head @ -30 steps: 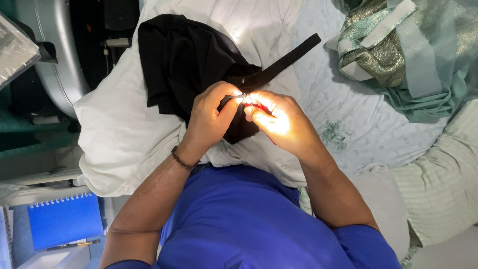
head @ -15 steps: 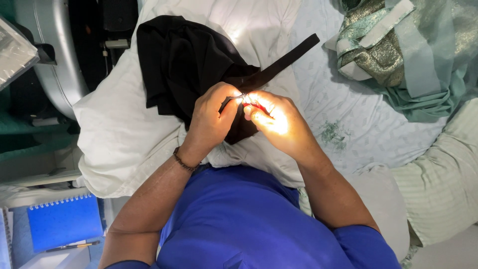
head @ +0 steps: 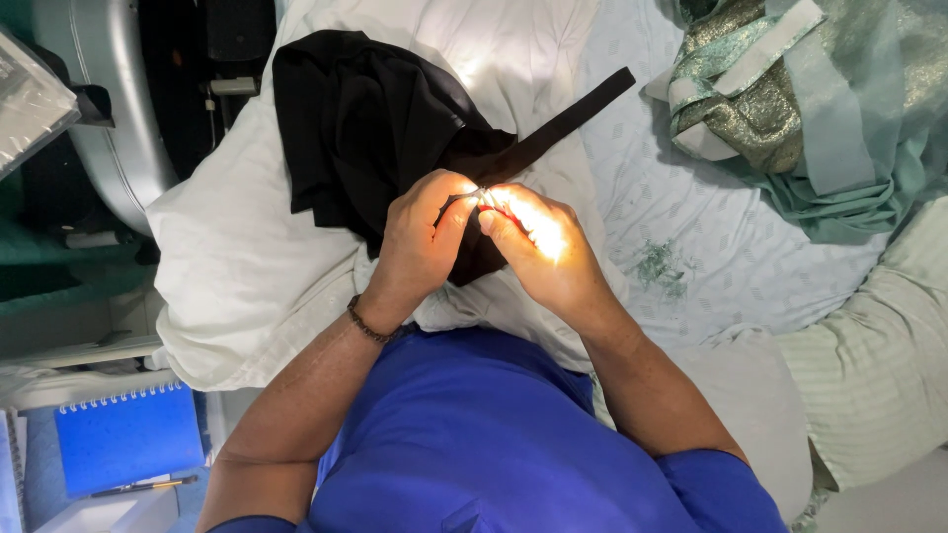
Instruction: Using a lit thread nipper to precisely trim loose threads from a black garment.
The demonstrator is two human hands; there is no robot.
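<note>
A black cloth (head: 365, 128) lies bunched on a white pillow (head: 247, 257), with one long black strap (head: 568, 114) running up and to the right from the bunch. Both hands meet over the lower edge of this cloth. The left hand (head: 425, 242) has its fingers (head: 449, 202) curled together and pinched on a fold of the cloth; the wrist wears a dark beaded bracelet (head: 370, 324). The right hand (head: 543, 252), brightly lit, has its fingers (head: 494, 219) closed on a small, thin thing at the point where the hands touch; it is too small and too glared to name. A blue shirt (head: 474, 434) fills the bottom. To the right, on the pale patterned sheet (head: 691, 197), lie green and gold fabrics (head: 790, 99) and a scatter of green thread bits (head: 657, 266). At lower left rests a blue spiral notebook (head: 128, 439).
</note>
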